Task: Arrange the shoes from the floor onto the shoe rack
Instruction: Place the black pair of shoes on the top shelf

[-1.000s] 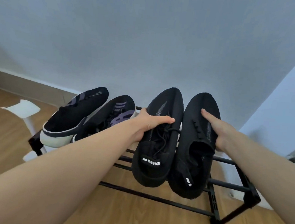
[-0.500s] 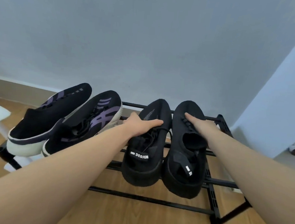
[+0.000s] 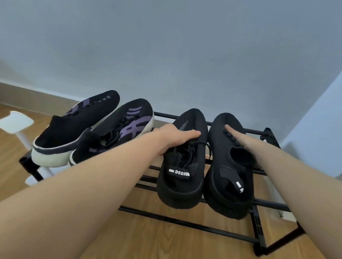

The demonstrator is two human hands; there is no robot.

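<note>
Pale blue-grey wall [image 3: 172,47] fills the upper part of the view, meeting a wooden floor [image 3: 156,251] along a beige skirting board [image 3: 15,92]. Against that wall stands a low black shoe rack [image 3: 262,204] made of thin horizontal bars.

Left hand [image 3: 175,138] lies over the laces of the left black shoe [image 3: 181,171], fingers curled round the upper and thumb stretched flat across the top toward the right; it grips the shoe. Right hand [image 3: 244,142] rests on the right black shoe [image 3: 230,175], fingers held together and laid flat along the tongue, pointing toward the toe; whether the thumb clasps the far side cannot be told. Both bare forearms reach in from the lower corners of the view.

These two black shoes sit side by side on the right half of the rack's top bars, toes toward the wall, heels hanging a little past the front bar. A white tag reading DESIGN shows at the heel of the left one.

On the left half of the rack lie two black shoes with purple stripes and pale soles: the outer striped shoe [image 3: 74,130] and the inner striped shoe [image 3: 114,133], touching each other and tilted, toes toward the wall.

Beyond the rack's left end stands a white stand [image 3: 11,121] on the floor.
</note>
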